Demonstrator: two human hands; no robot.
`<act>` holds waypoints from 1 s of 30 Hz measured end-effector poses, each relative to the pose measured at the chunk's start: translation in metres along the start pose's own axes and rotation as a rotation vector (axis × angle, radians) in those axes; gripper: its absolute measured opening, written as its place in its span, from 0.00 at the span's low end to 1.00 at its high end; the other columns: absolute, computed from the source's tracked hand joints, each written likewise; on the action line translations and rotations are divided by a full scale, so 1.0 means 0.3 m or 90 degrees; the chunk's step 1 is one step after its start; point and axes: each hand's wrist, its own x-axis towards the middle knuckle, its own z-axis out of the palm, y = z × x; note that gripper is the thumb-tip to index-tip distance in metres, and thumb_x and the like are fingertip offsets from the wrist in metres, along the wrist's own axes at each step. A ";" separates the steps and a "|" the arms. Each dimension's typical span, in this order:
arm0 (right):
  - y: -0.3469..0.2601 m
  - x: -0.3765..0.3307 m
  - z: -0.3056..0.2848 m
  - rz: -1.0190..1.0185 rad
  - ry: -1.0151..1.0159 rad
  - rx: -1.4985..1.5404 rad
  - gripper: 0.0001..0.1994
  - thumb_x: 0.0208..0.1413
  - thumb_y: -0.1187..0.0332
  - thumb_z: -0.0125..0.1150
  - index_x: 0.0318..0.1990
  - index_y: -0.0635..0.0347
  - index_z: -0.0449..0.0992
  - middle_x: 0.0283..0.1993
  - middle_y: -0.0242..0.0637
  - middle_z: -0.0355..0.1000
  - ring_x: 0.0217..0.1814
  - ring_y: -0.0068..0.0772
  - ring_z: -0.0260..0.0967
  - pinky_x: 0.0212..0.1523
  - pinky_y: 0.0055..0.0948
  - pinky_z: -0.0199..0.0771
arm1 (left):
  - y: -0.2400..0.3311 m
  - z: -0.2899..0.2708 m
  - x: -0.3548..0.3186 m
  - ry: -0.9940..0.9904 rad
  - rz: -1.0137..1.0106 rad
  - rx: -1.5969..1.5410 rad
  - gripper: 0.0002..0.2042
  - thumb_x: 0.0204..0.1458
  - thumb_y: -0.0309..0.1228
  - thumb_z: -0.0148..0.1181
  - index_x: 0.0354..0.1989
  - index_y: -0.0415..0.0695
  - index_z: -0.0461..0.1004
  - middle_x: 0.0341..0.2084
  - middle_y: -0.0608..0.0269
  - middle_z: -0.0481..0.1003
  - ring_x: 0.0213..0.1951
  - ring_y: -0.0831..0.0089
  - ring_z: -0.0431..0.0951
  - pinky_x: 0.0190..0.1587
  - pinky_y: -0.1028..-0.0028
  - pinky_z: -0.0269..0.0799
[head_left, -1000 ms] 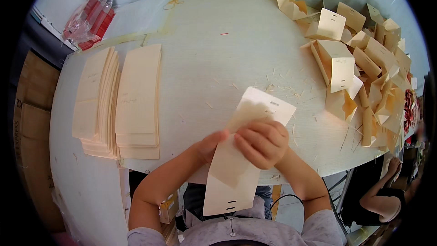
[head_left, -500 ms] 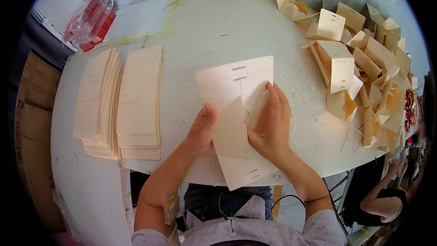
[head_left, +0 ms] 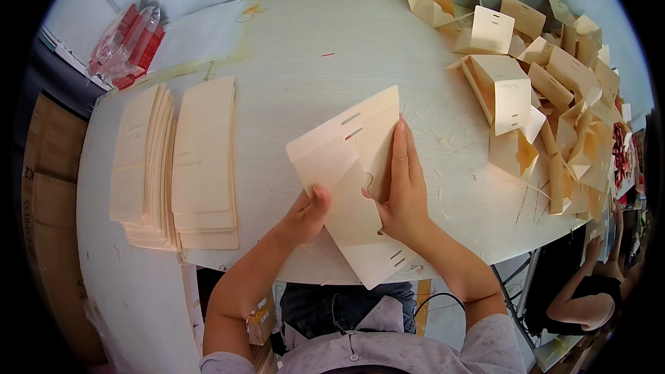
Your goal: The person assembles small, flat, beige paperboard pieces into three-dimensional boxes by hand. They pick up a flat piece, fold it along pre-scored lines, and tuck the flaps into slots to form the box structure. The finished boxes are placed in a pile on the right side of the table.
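Note:
A cream folded card box blank (head_left: 350, 187), with slots at both ends and a curved notch in its middle, is held between my two hands over the near part of the table. My left hand (head_left: 306, 216) grips its left edge, thumb on top and fingers hidden beneath. On the other side, my right hand (head_left: 405, 197) holds the right edge. Its fingers lie straight along that edge and the thumb sits by the notch. The blank is tilted, its top leaning left.
Two stacks of flat cream card blanks, a left stack (head_left: 138, 166) and a right stack (head_left: 203, 159), lie on the left. Folded card boxes (head_left: 511, 93) are heaped at right. Red packets in clear plastic (head_left: 128, 45) sit at the far left. A co-worker's arm (head_left: 578, 284) shows at lower right.
The card blank has turned counter-clockwise, its top going left and its lower end right. My right fingers have straightened and drawn together along its edge. Both hands still hold it.

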 end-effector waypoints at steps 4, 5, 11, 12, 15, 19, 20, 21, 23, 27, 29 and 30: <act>0.003 -0.001 -0.009 -0.006 -0.009 -0.009 0.46 0.38 0.67 0.65 0.61 0.73 0.41 0.63 0.62 0.41 0.59 0.56 0.53 0.51 0.38 0.59 | -0.013 -0.012 0.002 0.001 0.006 0.036 0.33 0.53 0.56 0.37 0.56 0.38 0.54 0.49 0.62 0.63 0.51 0.74 0.62 0.52 0.74 0.58; 0.003 0.000 -0.009 -0.011 -0.007 -0.004 0.45 0.39 0.67 0.64 0.61 0.73 0.41 0.63 0.62 0.41 0.59 0.56 0.53 0.51 0.39 0.59 | -0.020 -0.015 0.002 0.005 0.010 0.041 0.33 0.53 0.56 0.37 0.56 0.38 0.53 0.50 0.62 0.62 0.52 0.74 0.61 0.52 0.74 0.58; 0.009 0.006 -0.007 -0.034 -0.002 -0.015 0.40 0.44 0.67 0.60 0.60 0.75 0.42 0.61 0.65 0.44 0.56 0.60 0.55 0.50 0.41 0.62 | -0.028 -0.015 0.005 0.006 0.021 0.045 0.32 0.54 0.54 0.37 0.57 0.38 0.53 0.50 0.62 0.62 0.52 0.74 0.60 0.53 0.73 0.57; 0.012 0.005 -0.007 -0.039 -0.004 -0.028 0.39 0.45 0.68 0.59 0.60 0.75 0.43 0.60 0.66 0.45 0.55 0.60 0.56 0.49 0.40 0.64 | -0.014 -0.004 0.008 0.017 0.014 0.056 0.32 0.54 0.54 0.37 0.57 0.38 0.53 0.50 0.62 0.62 0.52 0.74 0.60 0.53 0.73 0.57; 0.014 0.000 -0.016 -0.001 -0.053 -0.023 0.35 0.45 0.69 0.57 0.58 0.76 0.47 0.57 0.67 0.50 0.49 0.60 0.63 0.44 0.38 0.69 | 0.027 0.021 0.011 0.038 -0.002 0.110 0.30 0.55 0.52 0.37 0.56 0.37 0.53 0.50 0.61 0.62 0.52 0.75 0.60 0.53 0.73 0.57; 0.002 -0.007 -0.035 0.056 -0.115 0.004 0.33 0.44 0.73 0.56 0.57 0.76 0.49 0.53 0.67 0.55 0.42 0.58 0.67 0.38 0.37 0.71 | 0.038 0.027 0.006 0.025 -0.003 0.170 0.28 0.56 0.49 0.37 0.56 0.36 0.54 0.49 0.61 0.63 0.51 0.74 0.61 0.52 0.73 0.57; -0.003 -0.006 -0.043 0.065 -0.129 0.031 0.32 0.43 0.74 0.56 0.56 0.75 0.51 0.53 0.67 0.56 0.41 0.58 0.67 0.38 0.37 0.72 | 0.038 0.030 0.003 0.021 -0.004 0.167 0.28 0.56 0.49 0.37 0.56 0.36 0.54 0.49 0.61 0.63 0.51 0.74 0.61 0.51 0.73 0.57; -0.006 -0.006 -0.048 0.074 -0.143 0.058 0.31 0.42 0.75 0.56 0.56 0.74 0.52 0.53 0.66 0.56 0.41 0.58 0.67 0.38 0.38 0.72 | 0.039 0.033 -0.004 0.012 -0.012 0.124 0.27 0.56 0.47 0.39 0.56 0.37 0.54 0.49 0.61 0.63 0.50 0.74 0.61 0.51 0.73 0.57; -0.016 -0.010 -0.046 0.024 -0.079 0.060 0.27 0.39 0.77 0.57 0.51 0.72 0.59 0.51 0.62 0.59 0.39 0.55 0.68 0.37 0.36 0.72 | 0.041 0.034 -0.016 -0.010 -0.029 0.035 0.26 0.55 0.43 0.44 0.56 0.38 0.54 0.49 0.61 0.63 0.50 0.74 0.62 0.51 0.72 0.58; -0.033 -0.002 -0.041 -0.106 0.059 0.051 0.20 0.33 0.81 0.58 0.41 0.66 0.68 0.43 0.49 0.67 0.35 0.46 0.69 0.33 0.32 0.72 | 0.057 0.022 -0.023 -0.008 -0.120 -0.010 0.34 0.44 0.42 0.55 0.58 0.40 0.52 0.51 0.59 0.61 0.52 0.70 0.60 0.53 0.69 0.56; -0.036 -0.006 -0.033 -0.109 0.043 0.104 0.19 0.33 0.82 0.58 0.40 0.66 0.69 0.37 0.44 0.68 0.33 0.42 0.69 0.30 0.30 0.71 | 0.072 0.021 -0.014 -0.043 -0.094 0.032 0.41 0.37 0.45 0.60 0.60 0.42 0.49 0.52 0.58 0.59 0.54 0.68 0.59 0.55 0.67 0.54; -0.039 -0.009 -0.029 -0.111 0.034 0.131 0.19 0.32 0.83 0.57 0.39 0.65 0.70 0.34 0.41 0.69 0.32 0.39 0.69 0.29 0.29 0.71 | 0.081 0.036 -0.004 -0.032 -0.059 0.014 0.45 0.34 0.47 0.61 0.61 0.43 0.47 0.54 0.57 0.57 0.55 0.67 0.57 0.56 0.66 0.53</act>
